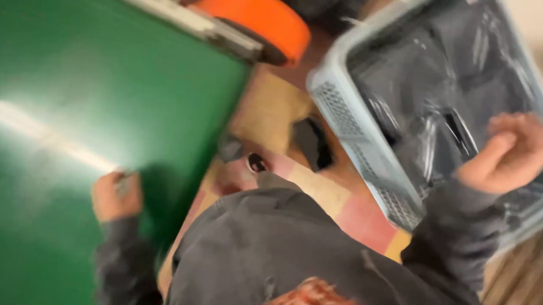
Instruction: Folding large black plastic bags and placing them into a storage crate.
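The left hand fists something small on the green board; right of it, the loosely curled right hand hovers over a grey crate.

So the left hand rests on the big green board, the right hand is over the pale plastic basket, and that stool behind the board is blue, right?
Not quite: the head view shows the round stool is orange, not blue. The rest holds: the left hand rests on the big green board, and the right hand is over the pale plastic basket.
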